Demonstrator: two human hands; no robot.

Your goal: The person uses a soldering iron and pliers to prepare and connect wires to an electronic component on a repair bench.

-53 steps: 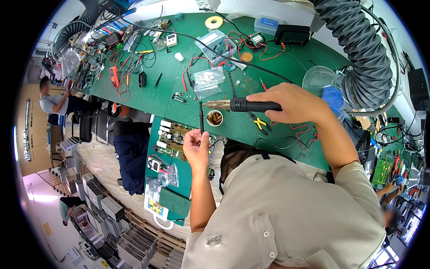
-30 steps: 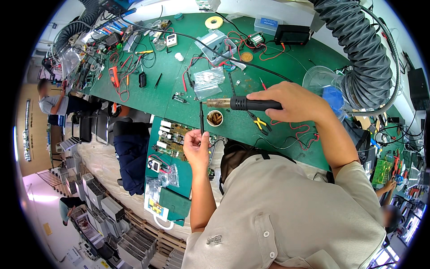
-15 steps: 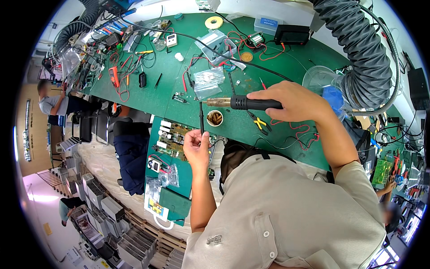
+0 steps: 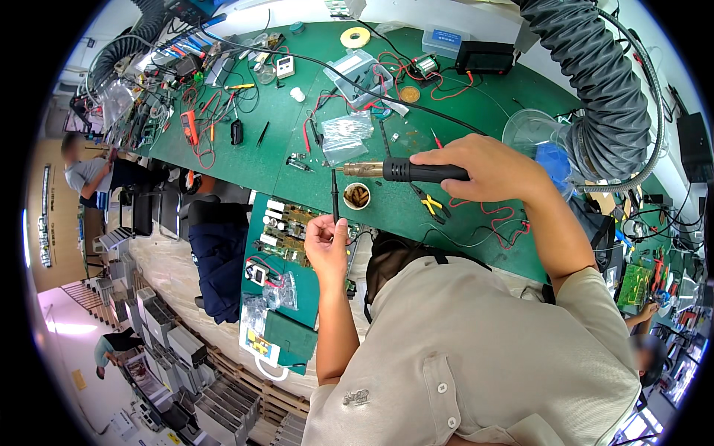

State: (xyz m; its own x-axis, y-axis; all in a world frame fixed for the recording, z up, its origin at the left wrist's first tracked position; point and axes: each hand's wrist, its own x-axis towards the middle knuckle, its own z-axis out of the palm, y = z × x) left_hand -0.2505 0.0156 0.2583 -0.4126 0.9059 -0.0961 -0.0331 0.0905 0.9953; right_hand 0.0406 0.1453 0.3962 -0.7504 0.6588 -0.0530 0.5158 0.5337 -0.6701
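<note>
Head view: right hand [image 4: 491, 167] closed around soldering iron [image 4: 405, 170], tip meeting thin black rod [image 4: 335, 195] pinched upright in left hand [image 4: 327, 241] above green counter [image 4: 297, 160]. Risk: hot tip slips toward fingers or circuit board [image 4: 297, 230] just below.

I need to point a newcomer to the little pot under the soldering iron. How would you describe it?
On the green bench, look just below the soldering iron in the right hand. The small round pot sits there, the only white-rimmed cup, filled with brown material.
</note>
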